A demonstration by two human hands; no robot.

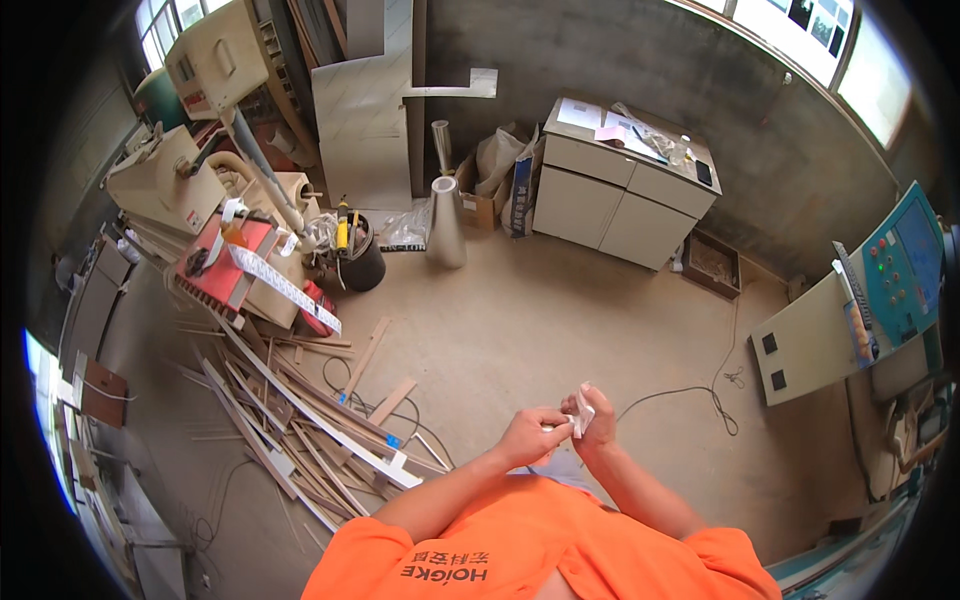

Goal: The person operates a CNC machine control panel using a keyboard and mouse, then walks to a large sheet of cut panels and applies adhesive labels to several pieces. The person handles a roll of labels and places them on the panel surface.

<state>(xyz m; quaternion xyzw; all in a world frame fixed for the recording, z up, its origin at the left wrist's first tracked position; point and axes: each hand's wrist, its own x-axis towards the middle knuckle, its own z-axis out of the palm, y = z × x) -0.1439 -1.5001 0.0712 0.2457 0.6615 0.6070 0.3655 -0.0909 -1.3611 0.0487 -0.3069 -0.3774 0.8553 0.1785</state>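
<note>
Both hands are together in front of my orange shirt (450, 540), near the lower middle of the head view. My right hand (600, 422) is closed around a small white folded piece (582, 412), thin like paper or a flat plastic part; its exact kind is too small to make out. My left hand (533, 438) has its fingers pinched together against the lower edge of that piece. A bit of white shows at the left fingertips too, and I cannot tell whether it belongs to the same piece.
Long wood and metal strips (310, 440) lie heaped on the floor at left, beside a machine with a red top (230, 260). A black bucket (362, 268) and a grey cabinet (600, 200) stand farther back. A control console (830, 330) is at right; a black cable (690, 390) crosses the floor.
</note>
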